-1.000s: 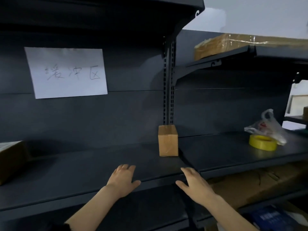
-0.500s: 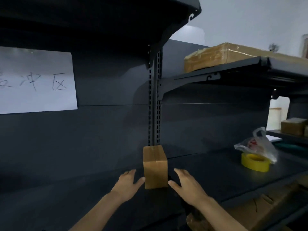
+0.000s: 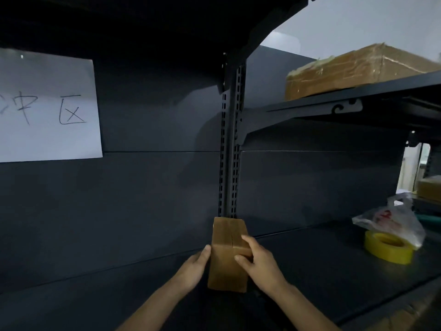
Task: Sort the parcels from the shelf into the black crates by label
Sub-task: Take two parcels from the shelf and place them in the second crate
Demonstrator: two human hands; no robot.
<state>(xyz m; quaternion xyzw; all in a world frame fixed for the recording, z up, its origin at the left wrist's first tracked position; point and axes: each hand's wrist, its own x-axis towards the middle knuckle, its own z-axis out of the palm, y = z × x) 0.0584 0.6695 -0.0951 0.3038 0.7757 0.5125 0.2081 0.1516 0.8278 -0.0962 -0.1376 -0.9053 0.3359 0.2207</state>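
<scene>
A small brown cardboard parcel stands upright on the dark shelf, just in front of the slotted upright post. My left hand lies against its left side, thumb at the top edge. My right hand grips its right side, with fingers over the top front corner and the thumb across the front face. No label shows on the faces I see. No black crate is in view.
A large taped parcel lies on the upper right shelf. A yellow tape roll and a plastic bag sit on the right of my shelf. Another box is at far right. A handwritten paper sign hangs at left.
Both hands moved forward from the shelf's front edge to the small parcel and closed in on its two sides. The view came nearer to the shelf.
</scene>
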